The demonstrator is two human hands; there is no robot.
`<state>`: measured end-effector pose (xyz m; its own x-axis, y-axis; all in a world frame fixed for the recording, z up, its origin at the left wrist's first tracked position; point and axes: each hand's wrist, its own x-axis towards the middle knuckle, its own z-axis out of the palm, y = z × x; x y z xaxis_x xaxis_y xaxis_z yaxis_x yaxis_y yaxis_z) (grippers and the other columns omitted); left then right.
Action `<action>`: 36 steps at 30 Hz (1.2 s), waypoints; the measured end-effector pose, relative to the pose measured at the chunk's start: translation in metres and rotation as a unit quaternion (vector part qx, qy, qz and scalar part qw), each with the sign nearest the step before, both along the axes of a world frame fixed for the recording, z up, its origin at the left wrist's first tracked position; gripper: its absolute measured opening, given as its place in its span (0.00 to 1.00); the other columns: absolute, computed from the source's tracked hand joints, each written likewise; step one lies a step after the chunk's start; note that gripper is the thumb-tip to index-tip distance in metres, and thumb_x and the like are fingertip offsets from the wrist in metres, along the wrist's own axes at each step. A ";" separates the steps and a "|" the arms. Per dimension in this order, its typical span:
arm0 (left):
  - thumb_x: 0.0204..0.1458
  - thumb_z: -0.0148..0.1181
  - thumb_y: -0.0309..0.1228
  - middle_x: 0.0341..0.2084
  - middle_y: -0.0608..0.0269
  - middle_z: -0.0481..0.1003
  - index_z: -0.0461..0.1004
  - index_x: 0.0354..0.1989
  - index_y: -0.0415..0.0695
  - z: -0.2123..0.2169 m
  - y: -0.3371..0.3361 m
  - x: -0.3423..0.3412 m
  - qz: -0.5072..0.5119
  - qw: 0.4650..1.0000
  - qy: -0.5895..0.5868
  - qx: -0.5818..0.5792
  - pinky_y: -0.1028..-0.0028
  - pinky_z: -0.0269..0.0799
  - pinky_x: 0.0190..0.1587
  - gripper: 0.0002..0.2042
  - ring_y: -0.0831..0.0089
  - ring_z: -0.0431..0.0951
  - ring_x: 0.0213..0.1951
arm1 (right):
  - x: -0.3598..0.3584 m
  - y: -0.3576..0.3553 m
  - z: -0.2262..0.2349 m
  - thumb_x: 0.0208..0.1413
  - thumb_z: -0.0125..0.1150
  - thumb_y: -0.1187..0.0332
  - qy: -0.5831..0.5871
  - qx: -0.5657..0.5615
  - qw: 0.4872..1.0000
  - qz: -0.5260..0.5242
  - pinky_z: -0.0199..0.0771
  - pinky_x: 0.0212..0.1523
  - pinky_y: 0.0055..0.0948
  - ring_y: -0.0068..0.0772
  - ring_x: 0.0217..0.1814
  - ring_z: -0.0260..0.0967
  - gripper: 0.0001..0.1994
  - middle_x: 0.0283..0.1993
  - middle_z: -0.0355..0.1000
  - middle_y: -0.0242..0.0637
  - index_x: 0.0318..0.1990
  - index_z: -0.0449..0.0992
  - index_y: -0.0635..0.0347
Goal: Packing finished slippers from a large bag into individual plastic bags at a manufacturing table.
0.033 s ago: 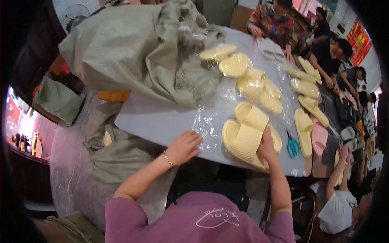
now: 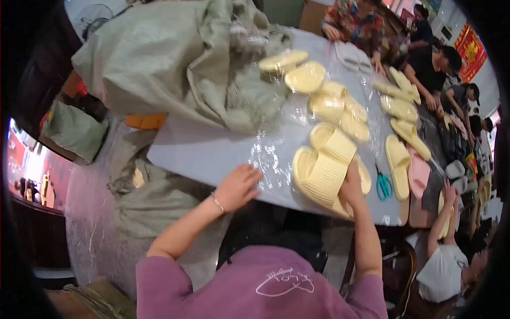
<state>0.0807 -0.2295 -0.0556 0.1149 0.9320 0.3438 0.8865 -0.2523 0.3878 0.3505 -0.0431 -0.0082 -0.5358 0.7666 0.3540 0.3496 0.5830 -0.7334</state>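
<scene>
While the grey table (image 2: 212, 154) under clear plastic film (image 2: 271, 159) carries a large green woven sack (image 2: 159, 64), co-workers line its far side. Nothing has shifted since the earlier frame. Left hand (image 2: 237, 186) lies released on the film; right hand (image 2: 351, 186) grasps the stacked pale yellow slippers (image 2: 321, 173) at the near edge
</scene>
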 end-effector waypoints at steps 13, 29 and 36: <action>0.41 0.54 0.24 0.36 0.58 0.73 0.73 0.42 0.39 -0.005 -0.013 -0.019 -0.053 0.980 0.114 0.155 0.63 0.68 0.53 0.15 0.63 0.74 0.43 | 0.032 0.016 -0.051 0.42 0.46 0.81 -0.128 0.097 0.987 -0.003 0.59 0.44 0.47 0.57 0.43 0.58 0.15 0.39 0.63 0.53 0.42 0.64 0.67; 0.45 0.57 0.33 0.48 0.51 0.69 0.70 0.48 0.40 0.024 0.000 -0.023 -0.033 0.999 0.010 -0.040 0.56 0.44 0.66 0.20 0.56 0.64 0.57 | -0.009 -0.003 0.005 0.42 0.53 0.78 0.035 0.088 0.995 -0.007 0.61 0.46 0.46 0.57 0.43 0.59 0.13 0.40 0.65 0.51 0.40 0.69 0.64; 0.52 0.50 0.44 0.62 0.43 0.52 0.53 0.61 0.33 -0.019 0.054 -0.009 0.018 0.987 0.140 -0.077 0.58 0.39 0.67 0.33 0.52 0.48 0.65 | -0.039 -0.002 -0.023 0.40 0.52 0.77 -0.225 0.168 0.959 0.048 0.64 0.42 0.42 0.49 0.44 0.62 0.09 0.37 0.66 0.48 0.33 0.68 0.65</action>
